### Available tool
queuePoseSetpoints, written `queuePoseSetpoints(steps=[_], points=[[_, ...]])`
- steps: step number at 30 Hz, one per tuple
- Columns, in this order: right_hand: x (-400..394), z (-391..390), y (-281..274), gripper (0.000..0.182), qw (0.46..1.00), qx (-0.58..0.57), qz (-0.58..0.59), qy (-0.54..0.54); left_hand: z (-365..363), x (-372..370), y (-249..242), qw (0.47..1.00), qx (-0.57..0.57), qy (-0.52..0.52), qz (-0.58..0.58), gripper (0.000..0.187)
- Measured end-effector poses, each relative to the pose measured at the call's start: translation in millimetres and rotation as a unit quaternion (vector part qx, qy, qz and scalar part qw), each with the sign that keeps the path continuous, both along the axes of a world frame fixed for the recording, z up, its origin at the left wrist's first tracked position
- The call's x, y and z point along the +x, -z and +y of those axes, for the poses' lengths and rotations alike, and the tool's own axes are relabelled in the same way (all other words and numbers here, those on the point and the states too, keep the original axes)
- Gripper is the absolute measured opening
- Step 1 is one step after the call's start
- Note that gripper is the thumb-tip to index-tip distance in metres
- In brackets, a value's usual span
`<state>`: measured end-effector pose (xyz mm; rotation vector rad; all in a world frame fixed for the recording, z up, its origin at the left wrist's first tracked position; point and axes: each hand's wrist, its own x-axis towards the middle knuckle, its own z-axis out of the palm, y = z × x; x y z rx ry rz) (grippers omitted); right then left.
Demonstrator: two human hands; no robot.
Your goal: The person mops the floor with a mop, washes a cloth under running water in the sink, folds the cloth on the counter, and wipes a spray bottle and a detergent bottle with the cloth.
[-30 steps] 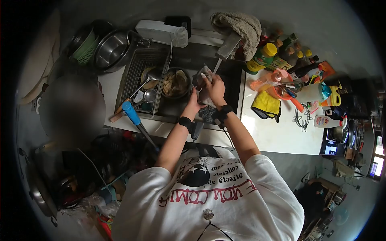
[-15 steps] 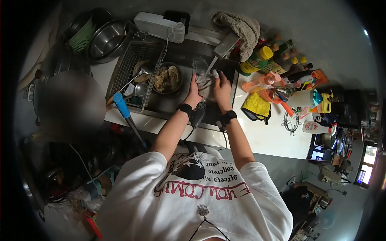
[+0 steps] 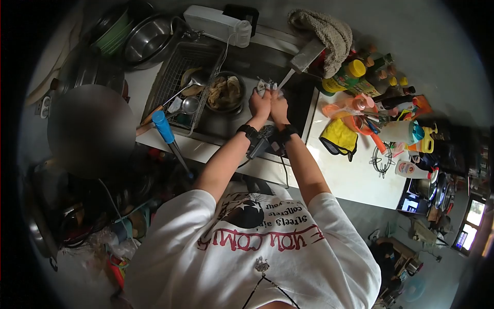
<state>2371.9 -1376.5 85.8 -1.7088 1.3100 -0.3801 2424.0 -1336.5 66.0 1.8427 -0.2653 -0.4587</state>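
Observation:
Over the sink, my left hand and my right hand are side by side and touching. Both are closed around a crumpled, whitish, partly see-through plastic bag, which sticks out past the fingers. Most of the bag is hidden by the hands. Water runs from the faucet close to the fingertips. Left of my hands, a round metal bowl holds brownish, wet-looking pieces.
A wire basket at the sink's left holds ladles. A blue-topped handle stands by the counter edge. Right of the sink are a yellow cloth, several bottles and a towel. Metal basins stand at the back left.
My hands were apart with the bag stretched between them; now they are together with it bunched up. The whole view has shifted slightly, so the sink appears further right.

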Motion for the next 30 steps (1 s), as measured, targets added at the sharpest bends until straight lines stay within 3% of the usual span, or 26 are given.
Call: queuePoseSetpoints(steps=[5,9,10,12,15,17,20,22,23,24,26,27,29,30], points=[[4.5,-2.7,-0.2,0.065,0.994,0.004,0.088,-0.067,7.8,4.7,7.5,0.987,0.129,0.013,-0.096,0.036],[-8.7,1.4,-2.6,0.063,0.989,-0.025,0.123,-0.082,14.5,4.5,21.9,0.986,0.142,0.054,-0.076,0.034],[-14.1,0.7,-1.3,0.063,0.989,-0.025,0.123,-0.078,16.2,5.9,22.6,0.994,0.081,0.068,-0.033,0.036],[-30.3,0.3,9.5,0.060,0.998,0.005,0.035,-0.056,23.4,7.2,24.9,0.993,-0.037,0.093,0.059,0.041],[-48.2,0.9,11.7,0.053,0.999,-0.023,-0.009,-0.045,29.9,21.5,36.2,0.956,0.059,0.174,0.227,0.061],[-56.2,1.7,6.9,0.049,0.998,-0.027,-0.039,-0.042,32.3,20.4,49.6,0.957,0.068,0.178,0.217,0.064],[-63.1,-0.3,5.1,0.041,0.992,-0.072,-0.094,-0.045,36.5,8.8,30.1,0.962,0.079,0.174,0.197,0.066],[-64.1,0.0,-9.7,0.037,0.995,-0.062,-0.067,-0.034,42.1,-2.9,-7.8,0.978,0.011,0.158,0.139,0.068],[-63.4,0.6,-14.0,0.037,0.995,-0.063,-0.069,-0.032,38.7,-2.4,26.5,0.987,-0.041,0.156,-0.013,0.064],[-62.9,2.2,-17.3,0.037,0.993,-0.077,-0.089,-0.032,42.2,-9.0,22.6,0.979,-0.089,0.161,-0.084,0.061],[-61.0,6.3,-26.4,0.038,0.989,-0.091,-0.110,-0.029,38.6,-19.3,3.6,0.960,-0.143,0.205,-0.123,0.040],[-59.6,8.9,-32.4,0.037,0.991,-0.081,-0.103,-0.025,35.6,-18.6,5.8,0.960,-0.144,0.207,-0.123,0.040],[-57.1,8.5,-27.5,0.035,0.991,-0.071,-0.115,-0.013,25.0,-14.7,8.6,0.946,-0.064,0.312,0.053,0.033],[-56.8,5.5,-19.8,0.035,0.990,-0.077,-0.118,-0.014,21.2,-14.5,13.6,0.946,-0.068,0.312,0.048,0.033]])
